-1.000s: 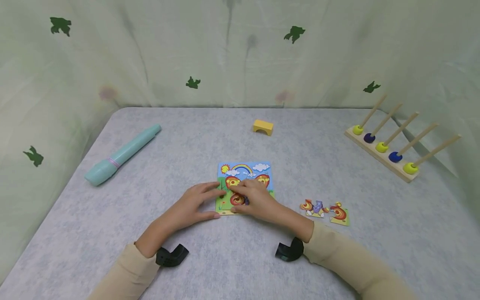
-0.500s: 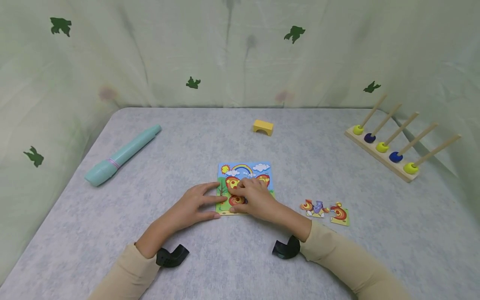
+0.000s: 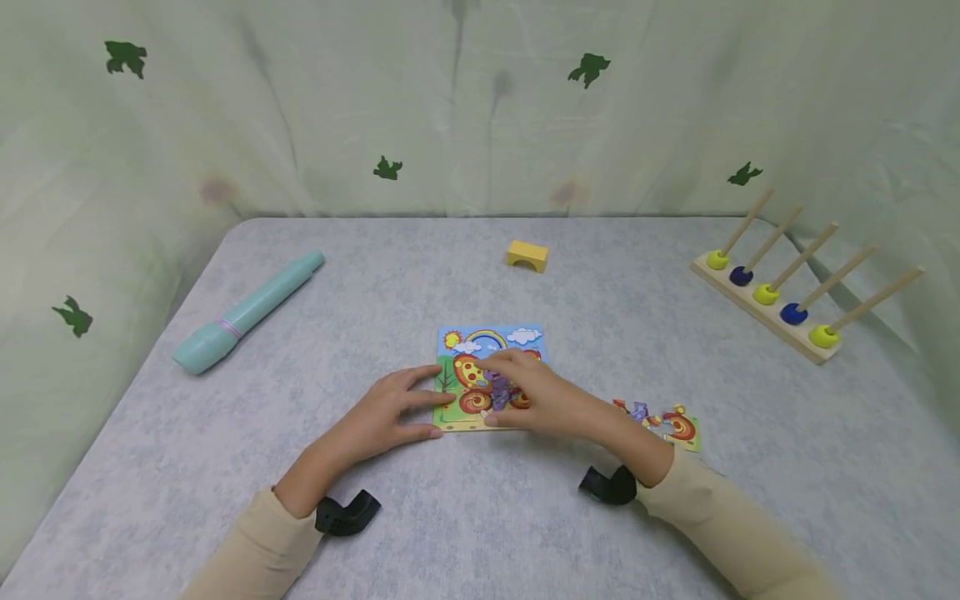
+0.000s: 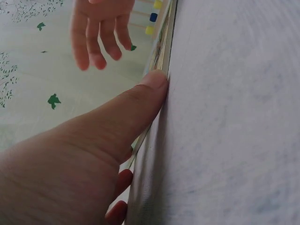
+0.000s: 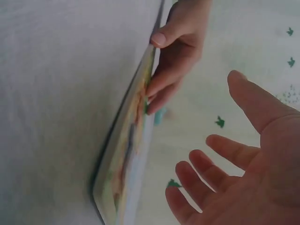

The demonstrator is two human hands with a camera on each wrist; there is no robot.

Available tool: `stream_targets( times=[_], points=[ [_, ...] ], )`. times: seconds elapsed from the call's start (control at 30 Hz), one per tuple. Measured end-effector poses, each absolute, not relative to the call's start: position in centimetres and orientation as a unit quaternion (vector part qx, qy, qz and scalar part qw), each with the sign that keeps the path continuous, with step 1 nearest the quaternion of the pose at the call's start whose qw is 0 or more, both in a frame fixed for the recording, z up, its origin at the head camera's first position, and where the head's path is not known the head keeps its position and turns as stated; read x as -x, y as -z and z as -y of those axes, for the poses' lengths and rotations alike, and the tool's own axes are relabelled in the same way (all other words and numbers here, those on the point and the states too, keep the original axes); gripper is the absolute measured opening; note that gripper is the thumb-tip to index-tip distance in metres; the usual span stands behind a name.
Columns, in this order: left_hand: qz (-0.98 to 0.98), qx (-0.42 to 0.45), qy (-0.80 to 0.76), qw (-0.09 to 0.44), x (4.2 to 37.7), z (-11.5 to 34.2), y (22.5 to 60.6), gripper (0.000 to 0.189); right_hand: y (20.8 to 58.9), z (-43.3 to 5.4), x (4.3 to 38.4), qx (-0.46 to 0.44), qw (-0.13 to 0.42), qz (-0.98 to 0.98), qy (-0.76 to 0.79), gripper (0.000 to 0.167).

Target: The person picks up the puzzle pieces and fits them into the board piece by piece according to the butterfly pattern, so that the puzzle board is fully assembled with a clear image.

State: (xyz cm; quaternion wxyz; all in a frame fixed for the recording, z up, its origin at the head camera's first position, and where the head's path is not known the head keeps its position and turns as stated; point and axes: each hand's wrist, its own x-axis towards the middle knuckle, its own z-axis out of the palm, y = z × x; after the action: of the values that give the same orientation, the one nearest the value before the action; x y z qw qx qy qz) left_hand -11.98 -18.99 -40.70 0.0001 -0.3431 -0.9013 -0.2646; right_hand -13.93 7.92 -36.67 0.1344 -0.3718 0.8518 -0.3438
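Note:
A square butterfly puzzle board [image 3: 497, 332] lies on the table in the head view, printed with a sun, rainbow and clouds. My left hand [image 3: 390, 412] rests at its left side; in the left wrist view the thumb [image 4: 152, 82] touches the board's edge. Over the board's right part hovers my right hand [image 3: 543, 396], its fingers apart and, in the right wrist view, holding nothing. Part of the butterfly's right wings is hidden behind this hand. To the right lie two loose puzzle pieces, one with an orange-red swirl [image 3: 681, 427], the other purple [image 3: 640, 410] and partly covered by my forearm.
A yellow arch block [image 3: 527, 255] stands behind the board. At the back right is a wooden peg stand [image 3: 765, 308] with yellow and blue beads. A teal flashlight-shaped object [image 3: 251, 308] lies at the left. A pale curtain [image 3: 330, 100] hangs behind the table.
My right hand has lifted off the board and moved a little to the right, uncovering the purple butterfly body. The left hand has stayed at the board's left side.

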Motion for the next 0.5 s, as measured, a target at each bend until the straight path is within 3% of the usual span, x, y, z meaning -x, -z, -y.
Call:
stream_targets(
  times=[0.27, 0.5],
  points=[
    [0.905, 0.333, 0.266, -0.009, 11.8, 18.9, 40.6, 0.043, 34.5, -13.4, 12.1, 0.341, 0.059, -0.859, 0.378, 0.071],
    [0.906, 0.329, 0.265, -0.015, 11.7, 18.9, 40.5, 0.044, 35.2, -18.0, 10.6, 0.297, 0.012, -0.88, 0.37, 0.075]
  ],
)
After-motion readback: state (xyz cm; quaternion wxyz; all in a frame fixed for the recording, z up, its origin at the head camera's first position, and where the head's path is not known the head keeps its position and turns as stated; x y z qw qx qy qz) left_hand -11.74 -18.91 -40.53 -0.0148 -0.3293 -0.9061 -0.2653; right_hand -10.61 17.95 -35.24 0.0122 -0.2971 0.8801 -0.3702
